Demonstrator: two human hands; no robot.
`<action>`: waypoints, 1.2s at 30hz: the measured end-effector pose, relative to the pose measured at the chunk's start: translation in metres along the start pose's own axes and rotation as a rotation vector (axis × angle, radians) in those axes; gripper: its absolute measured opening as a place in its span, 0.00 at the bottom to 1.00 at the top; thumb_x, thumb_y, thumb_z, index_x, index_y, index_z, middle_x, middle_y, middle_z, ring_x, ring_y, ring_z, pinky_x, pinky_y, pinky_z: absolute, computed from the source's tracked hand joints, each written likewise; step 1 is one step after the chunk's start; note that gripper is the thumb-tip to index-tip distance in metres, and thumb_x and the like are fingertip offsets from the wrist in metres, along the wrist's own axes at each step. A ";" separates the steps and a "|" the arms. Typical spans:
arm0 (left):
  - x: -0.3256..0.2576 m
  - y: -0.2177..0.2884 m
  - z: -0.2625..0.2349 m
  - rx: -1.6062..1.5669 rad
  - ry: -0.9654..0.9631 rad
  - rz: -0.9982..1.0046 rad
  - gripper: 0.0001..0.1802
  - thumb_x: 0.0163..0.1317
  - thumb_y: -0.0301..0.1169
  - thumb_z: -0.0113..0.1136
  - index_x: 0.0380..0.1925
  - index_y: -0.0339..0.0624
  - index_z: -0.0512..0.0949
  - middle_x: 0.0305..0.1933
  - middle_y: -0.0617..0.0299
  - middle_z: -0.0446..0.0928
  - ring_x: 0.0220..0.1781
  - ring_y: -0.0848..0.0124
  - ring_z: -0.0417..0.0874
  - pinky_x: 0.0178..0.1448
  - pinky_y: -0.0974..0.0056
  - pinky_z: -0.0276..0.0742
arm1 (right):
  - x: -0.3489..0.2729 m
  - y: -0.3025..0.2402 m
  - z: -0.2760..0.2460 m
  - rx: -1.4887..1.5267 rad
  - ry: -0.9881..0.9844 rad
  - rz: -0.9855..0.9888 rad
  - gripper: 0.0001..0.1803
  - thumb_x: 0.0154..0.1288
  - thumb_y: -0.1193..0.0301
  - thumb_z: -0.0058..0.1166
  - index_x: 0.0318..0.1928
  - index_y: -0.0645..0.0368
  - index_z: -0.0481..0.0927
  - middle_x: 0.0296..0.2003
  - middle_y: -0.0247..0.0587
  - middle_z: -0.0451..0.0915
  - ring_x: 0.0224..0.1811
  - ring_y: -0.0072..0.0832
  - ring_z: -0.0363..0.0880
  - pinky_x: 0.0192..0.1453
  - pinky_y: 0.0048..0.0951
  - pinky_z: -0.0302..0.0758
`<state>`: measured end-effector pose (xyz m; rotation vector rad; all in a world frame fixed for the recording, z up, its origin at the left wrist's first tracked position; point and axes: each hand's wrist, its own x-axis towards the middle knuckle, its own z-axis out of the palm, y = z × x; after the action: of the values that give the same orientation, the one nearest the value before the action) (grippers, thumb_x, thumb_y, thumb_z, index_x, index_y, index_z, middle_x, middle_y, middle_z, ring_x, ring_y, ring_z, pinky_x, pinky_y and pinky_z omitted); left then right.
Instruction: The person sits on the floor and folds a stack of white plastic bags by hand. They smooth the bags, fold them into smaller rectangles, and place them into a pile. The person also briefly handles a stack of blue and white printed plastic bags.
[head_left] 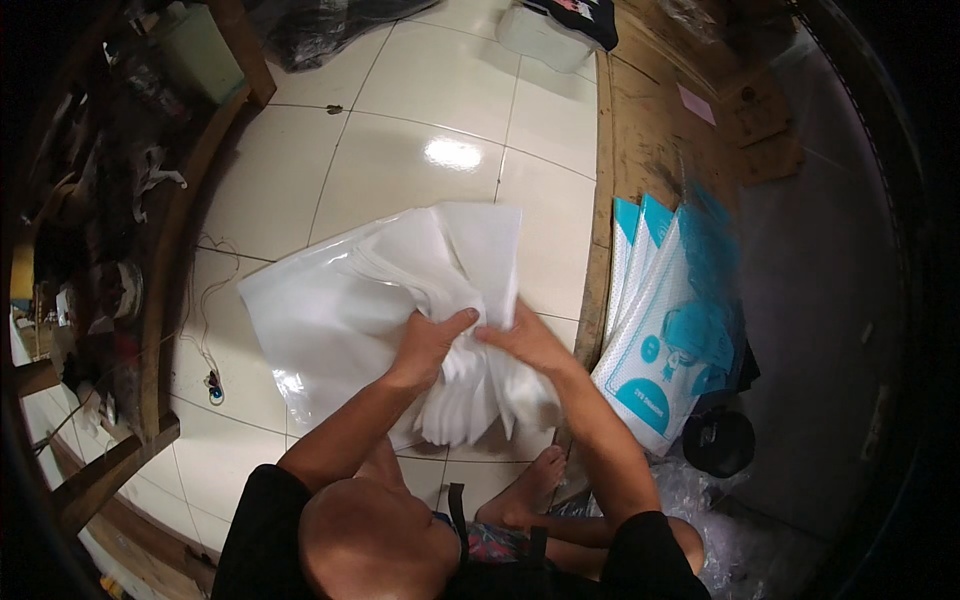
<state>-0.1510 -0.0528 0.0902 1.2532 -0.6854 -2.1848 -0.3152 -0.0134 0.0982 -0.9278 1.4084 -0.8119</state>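
Gripping one white sheet stack (pixel 470 390), two hands (pixel 480 345).

dim indoor light | glare spot on floor tiles (pixel 452 152) | dark fisheye rim | edges bent, soft

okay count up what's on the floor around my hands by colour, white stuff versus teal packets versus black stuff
White: 2, the stack of white sheets gripped by the left hand and right hand, and the glossy white bag under it.
Teal and white: at least 3 printed packets, overlapping, exact number unclear.
Black: 1 round object.
Total: at least 6.
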 end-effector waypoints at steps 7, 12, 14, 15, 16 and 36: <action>0.009 -0.006 -0.016 -0.056 -0.191 0.091 0.29 0.55 0.30 0.62 0.52 0.24 0.65 0.49 0.48 0.73 0.48 0.64 0.78 0.49 0.62 0.77 | 0.003 -0.001 -0.023 0.051 -0.001 0.193 0.25 0.64 0.72 0.48 0.61 0.66 0.63 0.48 0.45 0.75 0.49 0.27 0.73 0.56 0.27 0.69; -0.001 -0.002 -0.001 -0.001 0.070 0.112 0.20 0.56 0.27 0.59 0.49 0.31 0.72 0.44 0.56 0.77 0.44 0.69 0.78 0.49 0.66 0.74 | 0.002 0.003 0.000 0.015 0.024 0.113 0.28 0.60 0.72 0.55 0.60 0.67 0.63 0.48 0.43 0.75 0.50 0.28 0.72 0.56 0.28 0.68; 0.001 -0.003 0.003 0.007 0.094 0.043 0.20 0.56 0.27 0.59 0.49 0.31 0.72 0.44 0.55 0.77 0.44 0.69 0.79 0.48 0.66 0.75 | 0.000 -0.001 0.010 -0.045 -0.004 0.038 0.33 0.57 0.72 0.58 0.61 0.67 0.61 0.49 0.46 0.74 0.52 0.30 0.72 0.58 0.29 0.67; 0.001 -0.004 0.004 0.010 0.106 0.008 0.20 0.56 0.27 0.59 0.49 0.31 0.72 0.44 0.55 0.77 0.44 0.69 0.79 0.47 0.66 0.75 | 0.000 -0.001 0.011 -0.053 -0.026 0.036 0.34 0.56 0.72 0.59 0.62 0.67 0.60 0.50 0.46 0.74 0.53 0.30 0.71 0.59 0.29 0.67; 0.003 -0.007 0.000 -0.061 0.037 -0.008 0.20 0.56 0.27 0.60 0.49 0.31 0.72 0.44 0.54 0.77 0.43 0.68 0.79 0.47 0.66 0.75 | 0.000 -0.002 0.012 -0.059 -0.050 0.033 0.36 0.55 0.72 0.60 0.63 0.67 0.60 0.52 0.47 0.73 0.55 0.30 0.70 0.59 0.29 0.66; 0.010 -0.014 -0.029 -0.144 -0.206 0.040 0.22 0.55 0.26 0.59 0.49 0.24 0.70 0.45 0.50 0.76 0.46 0.64 0.79 0.52 0.62 0.76 | -0.001 -0.009 0.002 0.060 0.070 0.081 0.32 0.58 0.79 0.53 0.63 0.63 0.60 0.49 0.39 0.74 0.51 0.26 0.71 0.55 0.26 0.68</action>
<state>-0.1329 -0.0540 0.0621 0.9440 -0.6143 -2.3061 -0.3129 -0.0160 0.1068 -0.7980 1.4650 -0.8277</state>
